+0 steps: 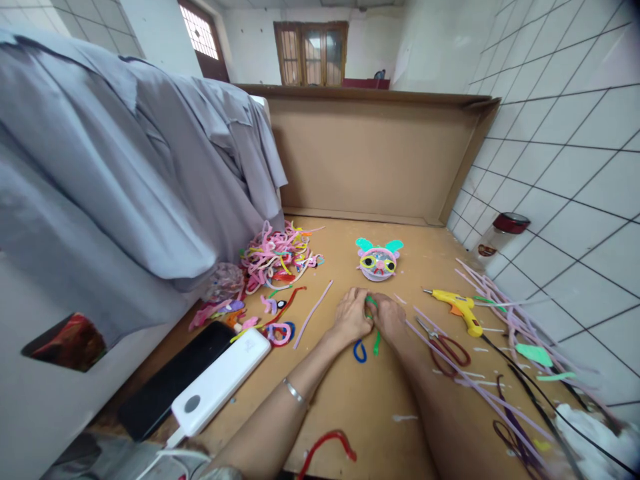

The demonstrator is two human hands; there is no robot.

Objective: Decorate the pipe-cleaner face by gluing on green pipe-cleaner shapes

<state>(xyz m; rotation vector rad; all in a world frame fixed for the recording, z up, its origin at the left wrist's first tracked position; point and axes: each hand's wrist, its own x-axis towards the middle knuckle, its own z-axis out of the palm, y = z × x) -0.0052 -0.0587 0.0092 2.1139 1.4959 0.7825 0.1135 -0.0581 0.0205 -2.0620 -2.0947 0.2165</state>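
Both hands meet at frame centre on the table (350,413). The left hand (351,317) and right hand (387,317) are closed, fingers pinched together on a green pipe cleaner (376,341), which hangs below them beside a blue loop (359,351). Above them sits an animal-face craft (379,260). Right of the hands: scissors (447,347) and a yellow glue gun (460,308). Left: a pipe cleaner pile (277,257) and a white power bank (220,380).

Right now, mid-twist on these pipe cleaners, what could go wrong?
The red-handled metal scissors lie beside your right forearm; a sweep might catch the blades. The black cord of the yellow plastic glue gun could snag. The green fuzzy pipe cleaner pinched by your left hand and right hand may prick.
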